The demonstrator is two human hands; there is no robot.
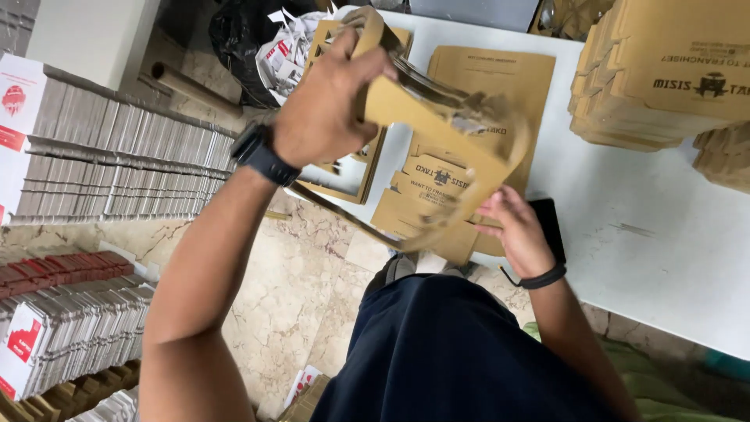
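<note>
My left hand [324, 98] is raised and grips the upper edge of a die-cut brown cardboard sheet [437, 133], which looks blurred from movement. My right hand [516, 230] holds the lower part of the same sheet near the edge of the white table [648, 227]. A flat brown cardboard blank [500, 74] with dark print lies on the table under the lifted sheet. A cardboard frame with cut-out windows [348, 176] lies at the table's left edge. I wear a black watch on the left wrist and a black band on the right.
A stack of folded brown cardboard boxes [664, 70] stands at the table's far right. A black bag with white paper scraps [266, 43] sits beyond the table. Rows of flat white and red cartons [101, 164] lie stacked on the marble floor [281, 297] at left.
</note>
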